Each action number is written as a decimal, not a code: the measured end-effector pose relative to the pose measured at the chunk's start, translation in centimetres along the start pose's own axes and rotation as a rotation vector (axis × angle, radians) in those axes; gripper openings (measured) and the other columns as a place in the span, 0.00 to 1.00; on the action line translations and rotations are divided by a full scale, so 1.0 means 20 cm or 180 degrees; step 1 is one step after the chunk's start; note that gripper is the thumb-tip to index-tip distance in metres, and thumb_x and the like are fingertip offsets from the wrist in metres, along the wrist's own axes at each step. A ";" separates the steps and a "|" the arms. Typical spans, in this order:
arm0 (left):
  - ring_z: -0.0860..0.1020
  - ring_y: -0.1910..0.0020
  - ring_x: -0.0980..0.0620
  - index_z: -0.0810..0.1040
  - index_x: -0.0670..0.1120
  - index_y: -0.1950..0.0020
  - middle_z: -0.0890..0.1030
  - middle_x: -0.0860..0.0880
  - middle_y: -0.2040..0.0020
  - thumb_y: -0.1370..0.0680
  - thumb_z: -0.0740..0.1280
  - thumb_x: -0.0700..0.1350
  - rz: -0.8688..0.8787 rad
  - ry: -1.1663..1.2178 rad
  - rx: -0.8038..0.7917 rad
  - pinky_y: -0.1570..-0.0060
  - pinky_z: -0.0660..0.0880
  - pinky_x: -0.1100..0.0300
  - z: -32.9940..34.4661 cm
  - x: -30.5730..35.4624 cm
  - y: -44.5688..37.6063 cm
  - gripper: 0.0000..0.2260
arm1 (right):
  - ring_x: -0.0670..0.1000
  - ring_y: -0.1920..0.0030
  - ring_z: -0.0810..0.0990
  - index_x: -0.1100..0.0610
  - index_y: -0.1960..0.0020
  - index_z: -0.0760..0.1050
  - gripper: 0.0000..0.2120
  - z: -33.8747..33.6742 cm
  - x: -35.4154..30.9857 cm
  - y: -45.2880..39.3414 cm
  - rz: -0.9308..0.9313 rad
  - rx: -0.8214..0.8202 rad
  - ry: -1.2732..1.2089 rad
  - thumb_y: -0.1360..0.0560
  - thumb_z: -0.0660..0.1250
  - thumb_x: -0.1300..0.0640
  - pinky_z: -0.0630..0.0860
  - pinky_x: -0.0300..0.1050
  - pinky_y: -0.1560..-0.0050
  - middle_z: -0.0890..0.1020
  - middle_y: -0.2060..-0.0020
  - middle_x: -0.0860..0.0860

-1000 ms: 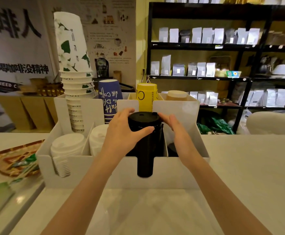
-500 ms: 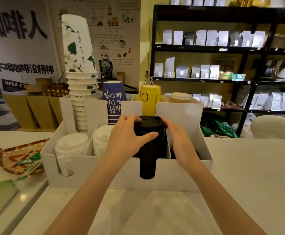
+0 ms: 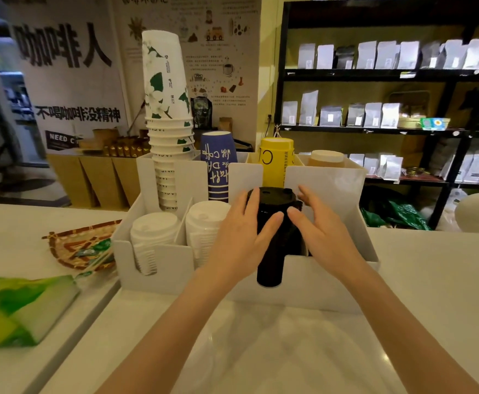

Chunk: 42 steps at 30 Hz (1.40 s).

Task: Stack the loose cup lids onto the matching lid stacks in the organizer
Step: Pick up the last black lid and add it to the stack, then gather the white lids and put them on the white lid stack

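Head view looks down at my left hand and right hand, both cupped around the black lid stack in the white organizer on the counter. My left fingers lie spread flat against the stack's near side; my right fingers are loosely open along its right, not clamped. The stack stands in the third front compartment from the left, showing through its front slot. Two white lid stacks fill the compartments to the left.
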<state>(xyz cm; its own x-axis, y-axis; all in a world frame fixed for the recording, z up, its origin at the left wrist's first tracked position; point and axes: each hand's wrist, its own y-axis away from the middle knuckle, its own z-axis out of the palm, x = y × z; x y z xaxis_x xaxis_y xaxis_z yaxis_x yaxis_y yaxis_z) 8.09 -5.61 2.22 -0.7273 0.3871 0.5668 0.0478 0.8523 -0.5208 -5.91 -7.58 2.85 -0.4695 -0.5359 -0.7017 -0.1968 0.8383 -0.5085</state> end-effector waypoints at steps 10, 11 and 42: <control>0.58 0.28 0.57 0.55 0.57 0.28 0.60 0.56 0.25 0.26 0.51 0.62 -0.0157 -0.0060 -0.0071 0.33 0.55 0.60 -0.30 -0.20 0.34 0.27 | 0.47 0.38 0.68 0.55 0.32 0.63 0.24 0.18 -0.18 0.16 -0.1250 0.0179 0.0736 0.27 0.58 0.50 0.65 0.40 0.39 0.75 0.38 0.54; 0.58 0.27 0.56 0.55 0.57 0.28 0.60 0.56 0.25 0.27 0.50 0.64 -0.0286 -0.0116 -0.0078 0.32 0.56 0.58 -0.32 -0.23 0.38 0.29 | 0.47 0.38 0.68 0.54 0.31 0.61 0.25 0.21 -0.18 0.19 -0.1292 0.0011 0.0720 0.27 0.57 0.49 0.65 0.39 0.39 0.75 0.38 0.54; 0.72 0.47 0.66 0.65 0.57 0.33 0.73 0.62 0.44 0.41 0.74 0.60 -0.0993 -0.0107 -0.0226 0.50 0.71 0.72 -0.42 -0.41 0.89 0.38 | 0.35 0.60 0.77 0.50 0.49 0.75 0.07 0.58 -0.14 0.45 0.0648 -0.1756 -0.0706 0.25 0.61 0.57 0.70 0.24 0.63 0.81 0.56 0.45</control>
<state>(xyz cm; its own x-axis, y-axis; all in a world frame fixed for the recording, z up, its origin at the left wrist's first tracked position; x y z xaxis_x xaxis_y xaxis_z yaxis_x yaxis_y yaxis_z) 20.60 9.34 -6.39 -0.7365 0.0925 0.6701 -0.1340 0.9510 -0.2786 3.58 0.23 -5.58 -0.3661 -0.3186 -0.8744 -0.5652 0.8226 -0.0631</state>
